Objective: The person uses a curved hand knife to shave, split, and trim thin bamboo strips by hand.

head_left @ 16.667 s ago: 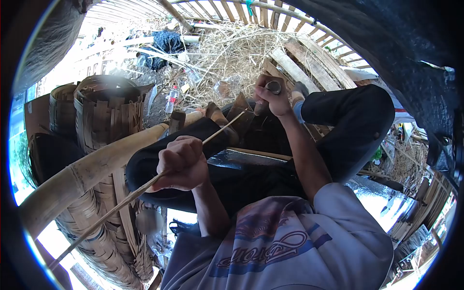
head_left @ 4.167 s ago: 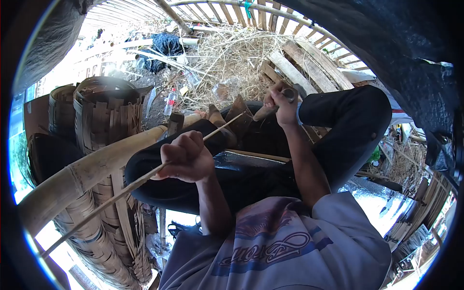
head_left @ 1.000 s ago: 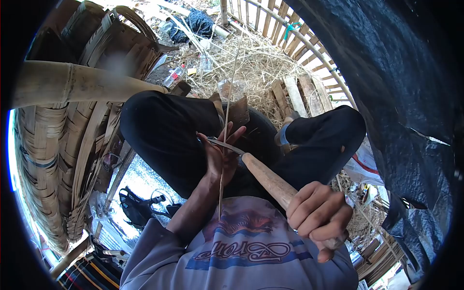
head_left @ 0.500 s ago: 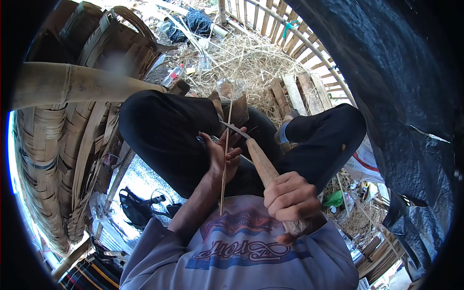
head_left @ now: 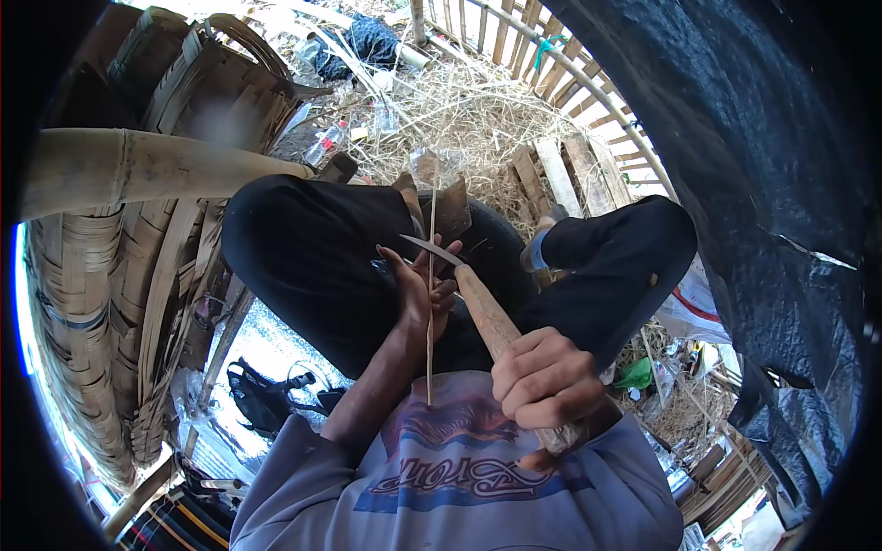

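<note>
A thin bamboo strip [head_left: 429,354] runs lengthwise across my lap, its near end over my shirt. My left hand [head_left: 424,289] is around its middle, palm up with fingers curled; some fingertips lie behind the strip and blade. My right hand [head_left: 547,381] is wrapped round the long wooden handle of a knife [head_left: 487,312]. The knife's narrow, slightly curved blade [head_left: 430,246] crosses the strip just beyond my left fingers, its tip pointing left. Whether the edge bites into the strip I cannot tell.
A thick bamboo pole [head_left: 165,165] juts in from the left above woven bamboo baskets [head_left: 83,303]. Black plastic sheeting [head_left: 753,184] hangs at the right. Ahead lie straw shavings [head_left: 478,115], wooden boards [head_left: 556,174] and a plastic bottle [head_left: 324,144]. A black strapped item [head_left: 257,395] lies at left.
My right hand and the knife have shifted slightly left, so the blade's tip reaches farther past the strip. The strip's near end has swung slightly right. My left hand stays nearly in place.
</note>
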A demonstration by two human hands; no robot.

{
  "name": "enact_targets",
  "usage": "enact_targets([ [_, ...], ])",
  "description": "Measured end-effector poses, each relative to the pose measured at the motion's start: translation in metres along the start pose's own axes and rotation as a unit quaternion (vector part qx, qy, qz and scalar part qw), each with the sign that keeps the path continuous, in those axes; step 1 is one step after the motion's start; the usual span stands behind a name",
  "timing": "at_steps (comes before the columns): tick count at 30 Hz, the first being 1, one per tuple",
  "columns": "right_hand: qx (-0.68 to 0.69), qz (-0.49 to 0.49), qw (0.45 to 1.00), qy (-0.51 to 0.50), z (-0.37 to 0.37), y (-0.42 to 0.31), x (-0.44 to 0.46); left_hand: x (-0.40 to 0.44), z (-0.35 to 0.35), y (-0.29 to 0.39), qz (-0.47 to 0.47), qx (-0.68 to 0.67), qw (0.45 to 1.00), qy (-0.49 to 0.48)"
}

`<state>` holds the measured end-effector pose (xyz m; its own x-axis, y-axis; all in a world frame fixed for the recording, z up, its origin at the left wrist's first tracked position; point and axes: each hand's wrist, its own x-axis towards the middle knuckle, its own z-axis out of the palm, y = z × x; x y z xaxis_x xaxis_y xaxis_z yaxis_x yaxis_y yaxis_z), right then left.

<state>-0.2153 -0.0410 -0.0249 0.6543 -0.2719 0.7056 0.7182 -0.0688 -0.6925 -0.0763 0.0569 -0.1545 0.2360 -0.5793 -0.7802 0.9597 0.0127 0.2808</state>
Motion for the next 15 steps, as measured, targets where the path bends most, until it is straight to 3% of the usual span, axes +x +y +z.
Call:
enact_targets([
  [7,-0.018,-0.015,1.000,0.007,0.002,0.008,-0.003,0.002,0.000,0.000,-0.005,0.027,1.000,-0.010],
  [9,-0.040,0.004,0.999,0.019,-0.002,0.017,-0.002,0.005,-0.007,-0.002,0.000,0.044,0.997,-0.069],
  [15,-0.009,-0.022,1.000,0.013,0.000,0.000,0.005,-0.002,0.005,0.004,-0.006,0.002,0.999,-0.038],
])
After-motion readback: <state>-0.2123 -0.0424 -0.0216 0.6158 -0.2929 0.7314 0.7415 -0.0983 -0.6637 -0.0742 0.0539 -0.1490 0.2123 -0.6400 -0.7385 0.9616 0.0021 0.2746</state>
